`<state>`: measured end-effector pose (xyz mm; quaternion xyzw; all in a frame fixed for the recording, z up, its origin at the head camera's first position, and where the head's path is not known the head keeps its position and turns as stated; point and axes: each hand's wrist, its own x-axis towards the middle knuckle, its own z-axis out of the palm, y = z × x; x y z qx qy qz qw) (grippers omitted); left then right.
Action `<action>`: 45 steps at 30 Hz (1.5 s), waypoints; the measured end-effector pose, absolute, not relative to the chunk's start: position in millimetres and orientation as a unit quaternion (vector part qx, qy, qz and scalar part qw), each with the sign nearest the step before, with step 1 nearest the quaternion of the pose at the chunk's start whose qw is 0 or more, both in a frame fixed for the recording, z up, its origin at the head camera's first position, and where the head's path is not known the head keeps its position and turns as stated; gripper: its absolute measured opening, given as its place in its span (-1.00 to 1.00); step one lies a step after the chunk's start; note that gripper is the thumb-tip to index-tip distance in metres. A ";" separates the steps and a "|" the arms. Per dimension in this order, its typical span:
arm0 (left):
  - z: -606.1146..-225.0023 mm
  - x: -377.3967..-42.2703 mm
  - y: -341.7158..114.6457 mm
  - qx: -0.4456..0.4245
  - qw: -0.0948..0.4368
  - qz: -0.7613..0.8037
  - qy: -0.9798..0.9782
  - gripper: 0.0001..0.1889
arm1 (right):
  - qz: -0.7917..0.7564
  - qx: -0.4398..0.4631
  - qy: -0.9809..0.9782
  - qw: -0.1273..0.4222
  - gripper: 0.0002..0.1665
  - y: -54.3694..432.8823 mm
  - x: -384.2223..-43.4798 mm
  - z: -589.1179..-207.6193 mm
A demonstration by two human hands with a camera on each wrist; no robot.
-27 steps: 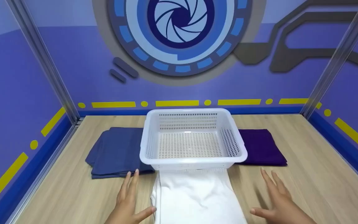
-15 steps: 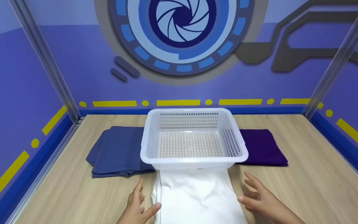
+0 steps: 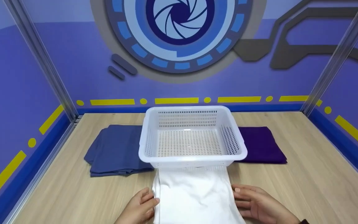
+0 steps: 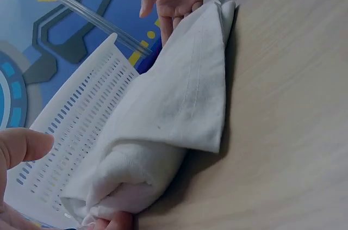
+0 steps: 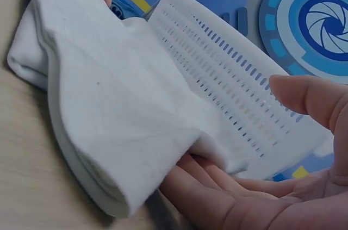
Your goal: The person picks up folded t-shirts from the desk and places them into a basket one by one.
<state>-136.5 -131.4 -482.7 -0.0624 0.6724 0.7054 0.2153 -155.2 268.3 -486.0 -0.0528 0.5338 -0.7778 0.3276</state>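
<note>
A folded white garment (image 3: pixel 194 196), with a stitched hem showing in the left wrist view, lies in front of the white basket (image 3: pixel 193 160). My left hand (image 3: pixel 138 207) touches the garment's left edge. In the left wrist view its fingertips (image 4: pixel 117 222) are at the rolled edge, with the thumb apart from the fabric. At the right edge is my right hand (image 3: pixel 259 203). Its fingers (image 5: pixel 201 200) reach under the garment in the right wrist view, partly hidden by it, and the thumb is raised clear.
The perforated basket holds nothing visible. Folded blue-grey cloth (image 3: pixel 117 152) lies left of it, and folded dark purple cloth (image 3: pixel 261 144) lies on its right. Printed walls with metal corner posts (image 3: pixel 334 59) enclose the wooden table (image 3: pixel 315 174).
Both hands have come inward and down from above the table to the white garment's side edges. The right fingertips have gone under its edge. The garment and basket have stayed in place.
</note>
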 end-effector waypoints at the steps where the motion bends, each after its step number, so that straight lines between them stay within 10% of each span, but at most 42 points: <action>1: -482.6 -137.4 -132.0 -0.059 0.222 0.711 0.664 -0.05 | -0.781 -0.059 0.524 0.336 -0.43 267.2 -155.8 -487.2; 21: -499.6 -145.4 -117.0 -0.021 0.282 0.783 0.553 -0.48 | -0.791 -0.084 0.465 0.389 -0.67 233.4 -166.3 -500.7; 45: -509.4 -151.4 -102.4 -0.013 0.293 0.793 0.534 -0.30 | -0.797 -0.025 0.478 0.369 -0.62 206.9 -163.3 -517.3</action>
